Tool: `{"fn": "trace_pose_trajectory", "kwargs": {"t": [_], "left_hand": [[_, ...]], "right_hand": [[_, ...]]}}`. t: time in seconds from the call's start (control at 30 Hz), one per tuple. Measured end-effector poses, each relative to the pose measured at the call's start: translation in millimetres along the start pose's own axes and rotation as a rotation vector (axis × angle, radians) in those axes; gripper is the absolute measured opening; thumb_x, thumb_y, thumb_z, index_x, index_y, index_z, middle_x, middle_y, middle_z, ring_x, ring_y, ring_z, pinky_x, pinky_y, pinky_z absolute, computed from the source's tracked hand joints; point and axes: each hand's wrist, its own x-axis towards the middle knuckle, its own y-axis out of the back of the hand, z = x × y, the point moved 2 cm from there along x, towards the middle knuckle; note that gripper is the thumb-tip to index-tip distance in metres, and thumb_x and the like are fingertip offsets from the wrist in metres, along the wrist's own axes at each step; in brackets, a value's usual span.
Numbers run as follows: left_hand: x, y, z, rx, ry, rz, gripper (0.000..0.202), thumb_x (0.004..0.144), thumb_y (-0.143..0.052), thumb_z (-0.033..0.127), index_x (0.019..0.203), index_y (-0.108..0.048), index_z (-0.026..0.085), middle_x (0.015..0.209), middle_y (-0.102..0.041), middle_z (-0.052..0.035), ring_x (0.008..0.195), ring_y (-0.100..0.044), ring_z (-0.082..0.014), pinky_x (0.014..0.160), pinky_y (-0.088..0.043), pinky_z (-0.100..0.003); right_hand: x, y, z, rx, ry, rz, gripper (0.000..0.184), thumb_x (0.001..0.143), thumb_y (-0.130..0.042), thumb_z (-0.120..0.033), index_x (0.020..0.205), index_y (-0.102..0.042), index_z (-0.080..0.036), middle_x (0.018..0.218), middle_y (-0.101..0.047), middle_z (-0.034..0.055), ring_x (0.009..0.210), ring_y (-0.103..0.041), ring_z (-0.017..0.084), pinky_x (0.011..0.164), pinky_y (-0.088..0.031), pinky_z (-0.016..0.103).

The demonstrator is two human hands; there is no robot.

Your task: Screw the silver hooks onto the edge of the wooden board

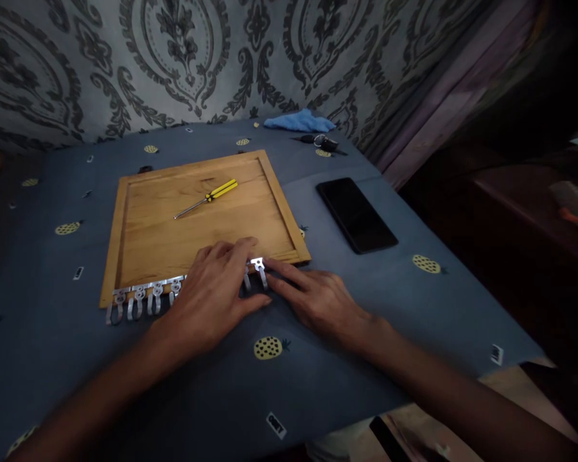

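Note:
A metal hook rail [157,287] lies along the near edge of a wooden framed board [212,168], its several hooks hanging past that edge. My left hand [214,292] is laid over the middle of the rail, gripping it with the fingers on the board side and the thumb on the near side; part of the rail is hidden beneath it. At the rail's right end, the fingertips of my right hand [313,295] hold it beside the last hook. A screwdriver [212,196] with a yellow and black handle rests on the board, beyond both hands.
The board lies on a grey-blue tablecloth [347,346] with a pineapple print. A black phone [356,215] is to the right. Keys [320,141] and a blue cloth [300,120] lie at the back, before a patterned curtain [255,58]. The table's edge runs down the right.

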Motion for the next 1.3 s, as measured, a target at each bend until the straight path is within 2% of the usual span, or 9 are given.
{"fn": "trace_pose_trajectory", "kwargs": {"t": [0.33,0.8,1.07,1.3], "left_hand": [[3.2,-2.3,5.5,-0.016,0.025,-0.038,0.063,0.08,-0.081,0.022,0.133,-0.046,0.021,0.131,-0.067,-0.0107,0.122,-0.06,-0.0316,0.104,-0.047,-0.048],[4.0,-7.5,4.3,0.002,0.001,0.03,0.057,0.081,-0.077,0.017,0.129,-0.047,0.019,0.121,-0.07,-0.0096,0.113,-0.061,-0.0299,0.095,-0.048,-0.045],[7.1,-4.5,7.3,-0.021,0.026,0.008,0.049,0.082,-0.075,0.017,0.124,-0.049,0.018,0.114,-0.07,-0.009,0.112,-0.06,-0.03,0.095,-0.046,-0.045],[6.3,-6.4,5.3,-0.02,0.034,0.026,0.045,0.082,-0.076,0.019,0.118,-0.049,0.021,0.116,-0.068,-0.0081,0.111,-0.059,-0.0296,0.093,-0.046,-0.044]], "right_hand": [[1.0,1.6,-0.5,0.003,-0.02,-0.004,0.03,0.096,-0.05,-0.009,0.119,-0.067,-0.016,0.137,-0.069,0.0108,0.079,-0.074,0.015,0.064,-0.057,0.028],[1.6,3.3,0.0,0.034,-0.008,0.016,0.031,0.097,-0.045,-0.006,0.119,-0.067,-0.013,0.135,-0.07,0.0129,0.076,-0.072,0.014,0.062,-0.056,0.028],[0.8,3.0,0.7,0.051,-0.023,0.01,0.033,0.097,-0.044,-0.007,0.12,-0.067,-0.013,0.136,-0.07,0.013,0.076,-0.073,0.015,0.061,-0.057,0.029],[-2.6,0.4,1.9,0.116,-0.043,0.015,0.037,0.097,-0.044,-0.006,0.125,-0.066,-0.014,0.135,-0.07,0.0137,0.087,-0.077,0.018,0.067,-0.062,0.029]]}}
